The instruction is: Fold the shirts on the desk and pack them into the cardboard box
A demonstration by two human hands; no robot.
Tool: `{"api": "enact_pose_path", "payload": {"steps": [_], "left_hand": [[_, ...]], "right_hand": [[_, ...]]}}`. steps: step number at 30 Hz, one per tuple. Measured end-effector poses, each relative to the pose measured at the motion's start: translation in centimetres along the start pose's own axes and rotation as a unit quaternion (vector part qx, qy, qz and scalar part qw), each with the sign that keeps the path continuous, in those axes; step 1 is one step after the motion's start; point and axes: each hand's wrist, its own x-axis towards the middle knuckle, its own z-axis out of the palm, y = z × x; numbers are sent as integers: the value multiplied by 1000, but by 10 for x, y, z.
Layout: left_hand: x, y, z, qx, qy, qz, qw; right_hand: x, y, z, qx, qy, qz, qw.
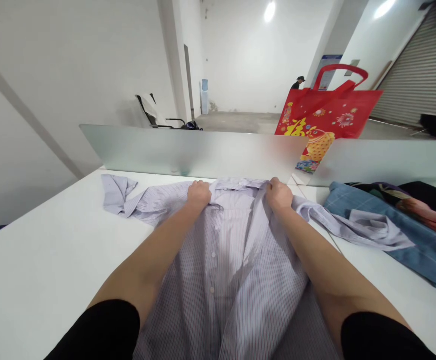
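Note:
A striped, light purple-grey button-up shirt (263,280) lies spread over the white table, its front unbuttoned and its collar end away from me. My left hand (199,193) is closed on the shirt at the left of the collar. At the right of the collar my right hand (279,194) grips the fabric too. One sleeve stretches out to the left, bent at its cuff. The other sleeve reaches right and rests partly on folded blue cloth (420,255). White buttons run down the left front edge. The lower part of the shirt runs out of view.
A frosted partition (203,152) stands along the back edge of the white table (53,260). Behind it is a red bag (326,110) with a fish print. Dark floral cloth (424,215) lies at the right. Farther back are a chair (158,112), a water dispenser (205,97) and a person (297,84).

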Motion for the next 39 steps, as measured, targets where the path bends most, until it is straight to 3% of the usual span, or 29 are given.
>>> {"api": "enact_pose_path", "payload": {"steps": [4,7,11,15,18,21,25,27,30,39], "left_hand": [[19,11,9,-81,-33,-38,995],[22,18,19,-155,-67,-34,985],[10,15,30,-183,-86,-4,979],[-7,4,30,-116,-62,49,990],[-25,-2,26,-44,-62,115,990],[-44,-5,25,16,-97,185,978],[-56,-7,27,103,-136,264,949],[-55,-6,28,191,-129,283,931],[-49,-5,29,285,-109,277,911],[-50,-4,30,314,-117,261,905]], "right_hand": [[20,-16,12,115,-18,98,988],[26,-32,30,204,-81,131,967],[11,-43,50,287,-148,129,938],[-3,-32,50,297,-149,112,937],[-6,-24,43,240,-120,29,963],[-12,-25,43,134,-121,-115,977],[-29,-32,51,-49,-208,-265,940],[-36,-34,52,-113,-216,-269,932],[-38,-36,49,-148,-190,-218,946],[-16,-50,67,-213,-249,-165,930]]}}
